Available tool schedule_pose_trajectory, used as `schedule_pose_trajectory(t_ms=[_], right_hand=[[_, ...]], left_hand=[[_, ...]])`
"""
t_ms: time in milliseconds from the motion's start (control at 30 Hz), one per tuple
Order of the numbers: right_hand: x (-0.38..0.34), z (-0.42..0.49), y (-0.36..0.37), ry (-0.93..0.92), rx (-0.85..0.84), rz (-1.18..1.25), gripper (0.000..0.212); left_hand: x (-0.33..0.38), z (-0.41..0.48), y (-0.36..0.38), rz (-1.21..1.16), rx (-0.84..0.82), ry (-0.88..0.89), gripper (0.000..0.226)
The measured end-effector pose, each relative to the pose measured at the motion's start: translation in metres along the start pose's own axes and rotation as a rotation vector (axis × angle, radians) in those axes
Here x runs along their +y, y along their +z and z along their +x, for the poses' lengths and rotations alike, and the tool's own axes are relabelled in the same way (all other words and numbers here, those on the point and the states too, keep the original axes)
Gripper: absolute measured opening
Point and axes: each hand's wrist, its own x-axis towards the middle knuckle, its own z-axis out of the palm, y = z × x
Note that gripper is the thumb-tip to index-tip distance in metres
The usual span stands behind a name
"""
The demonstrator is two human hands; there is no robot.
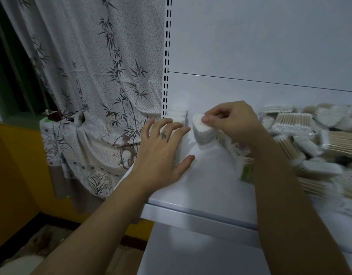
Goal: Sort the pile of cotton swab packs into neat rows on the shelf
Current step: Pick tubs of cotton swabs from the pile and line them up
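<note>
Nearest the camera, the front lip of the white shelf (191,213) runs across the lower frame, and both bare forearms reach over it.

The left hand (163,147) lies at the shelf's left end with fingers spread and straight, palm turned against a row (178,115) of white packs. Only the far end of that row shows past the fingertips, and the hand hides the rest. Judgement: the hand serves as a stop, bracing the standing packs so they do not topple while another is added.

Just beside it, the right hand (234,124) pinches the held pack (202,132) between thumb and fingertips at its upper edge. The pack shows a face of white swab tips, stands roughly upright, and appears to touch or nearly touch the shelf. A narrow gap separates it from the left fingertips. Judgement: the top pinch leaves its sides free to slide against the row.

Under the right forearm sits a green-edged box (246,172), partly hidden.

Further right, the pile (310,139) remains a loose heap of heart-shaped and flat wooden-stick packs lying at mixed angles. Sorting is judged to be at an early stage.

Behind, the back panel (260,46) is plain white, and the slotted upright (166,56) marks the shelf's left limit. Beyond it hangs a curtain (91,76) printed with bamboo.
</note>
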Motion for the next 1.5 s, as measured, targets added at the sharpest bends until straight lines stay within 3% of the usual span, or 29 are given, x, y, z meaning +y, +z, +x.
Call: schedule_pose_trajectory(t_ms=[200,367,633,733,867,1167,1300,1400,1500], right_hand=[[-0.007,-0.003,-0.010,0.033,-0.053,0.255,0.015],[-0.018,-0.007,0.000,-0.024,-0.115,0.358,0.009],[-0.045,-0.022,-0.001,-0.129,-0.135,0.474,0.020],[-0.054,-0.033,0.013,-0.137,-0.068,0.408,0.025],[-0.055,-0.040,0.037,-0.144,0.012,0.303,0.016],[-0.040,-0.074,0.075,-0.098,0.178,0.163,0.011],[-0.039,-0.088,0.081,-0.059,0.224,0.116,0.027],[-0.030,-0.090,0.079,-0.104,0.205,0.142,0.042],[-0.028,-0.096,0.082,-0.125,0.153,0.168,0.042]], left_hand=[[0.006,0.007,0.000,0.056,0.048,0.016,0.075],[0.012,0.010,-0.001,0.051,0.093,0.006,0.072],[0.020,0.013,-0.037,-0.387,0.127,-0.129,0.066],[0.018,0.002,-0.048,-0.435,0.053,-0.197,0.066],[0.002,-0.014,-0.049,-0.426,0.004,-0.262,0.066],[0.009,-0.032,-0.038,-0.377,-0.161,-0.421,0.094],[0.008,-0.029,-0.042,-0.437,-0.190,-0.505,0.103],[0.007,-0.028,-0.041,-0.378,-0.190,-0.498,0.092],[0.009,-0.032,-0.042,-0.362,-0.219,-0.421,0.077]])
